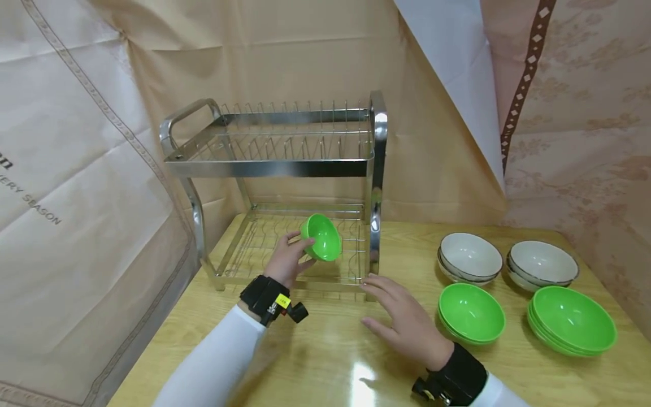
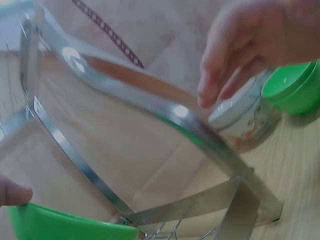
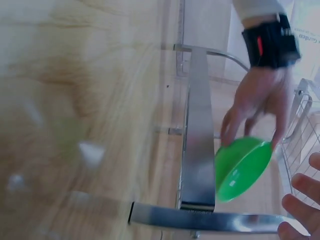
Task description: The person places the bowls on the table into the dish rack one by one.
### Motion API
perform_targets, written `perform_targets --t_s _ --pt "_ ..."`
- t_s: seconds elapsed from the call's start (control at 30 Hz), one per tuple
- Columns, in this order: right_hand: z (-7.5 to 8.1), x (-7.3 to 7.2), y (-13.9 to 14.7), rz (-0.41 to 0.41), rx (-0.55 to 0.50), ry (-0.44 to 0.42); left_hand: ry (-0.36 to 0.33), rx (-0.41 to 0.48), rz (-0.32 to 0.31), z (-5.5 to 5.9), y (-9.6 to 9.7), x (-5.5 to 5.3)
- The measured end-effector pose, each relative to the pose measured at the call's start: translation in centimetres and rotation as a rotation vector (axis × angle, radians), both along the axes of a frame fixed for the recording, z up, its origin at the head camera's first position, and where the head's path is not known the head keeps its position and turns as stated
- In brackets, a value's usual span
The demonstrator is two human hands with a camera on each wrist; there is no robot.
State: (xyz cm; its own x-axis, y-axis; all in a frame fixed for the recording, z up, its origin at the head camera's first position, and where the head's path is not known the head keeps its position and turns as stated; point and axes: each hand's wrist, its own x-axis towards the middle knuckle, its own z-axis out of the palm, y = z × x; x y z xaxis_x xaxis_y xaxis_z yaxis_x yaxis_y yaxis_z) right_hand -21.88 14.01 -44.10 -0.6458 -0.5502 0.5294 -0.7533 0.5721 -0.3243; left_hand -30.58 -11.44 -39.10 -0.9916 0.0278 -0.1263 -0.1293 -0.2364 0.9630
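A small green bowl is tilted in my left hand, fingers and thumb gripping its rim and side. It hangs over the lower shelf of a two-tier metal dish rack, its inside facing right. The right wrist view shows the same bowl under the fingers of my left hand. My right hand hovers by the rack's front right foot, fingers spread and holding nothing. In the left wrist view only a fingertip shows on the bowl's edge.
Right of the rack stand two stacks of white bowls, a left stack and a right stack. In front of them are a stack of green bowls and a stack of larger green bowls. Cloth hangs behind the wooden table.
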Motion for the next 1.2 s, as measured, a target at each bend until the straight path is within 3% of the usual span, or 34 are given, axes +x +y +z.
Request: perform_targets --t_s 0.2,0.4,0.63,0.93,1.2 --pt "0.2 -0.1 -1.6 0.035 0.032 0.025 -0.040 -0.126 0.013 -0.3 1.8 -2.9" --pt "0.5 0.1 -2.8 0.074 0.045 0.018 0.020 -0.262 0.024 0.0 3.4 -5.1" --pt "0.4 -0.4 -2.9 0.084 0.093 0.044 0.099 -0.420 0.081 0.4 4.7 -7.5" --pt "0.0 -1.0 -2.7 0.105 0.127 0.056 0.157 -0.670 0.095 -0.8 6.2 -9.8" --pt "-0.4 -1.3 -2.3 0.108 0.142 0.054 0.106 -0.899 0.057 -1.3 8.0 -10.8"
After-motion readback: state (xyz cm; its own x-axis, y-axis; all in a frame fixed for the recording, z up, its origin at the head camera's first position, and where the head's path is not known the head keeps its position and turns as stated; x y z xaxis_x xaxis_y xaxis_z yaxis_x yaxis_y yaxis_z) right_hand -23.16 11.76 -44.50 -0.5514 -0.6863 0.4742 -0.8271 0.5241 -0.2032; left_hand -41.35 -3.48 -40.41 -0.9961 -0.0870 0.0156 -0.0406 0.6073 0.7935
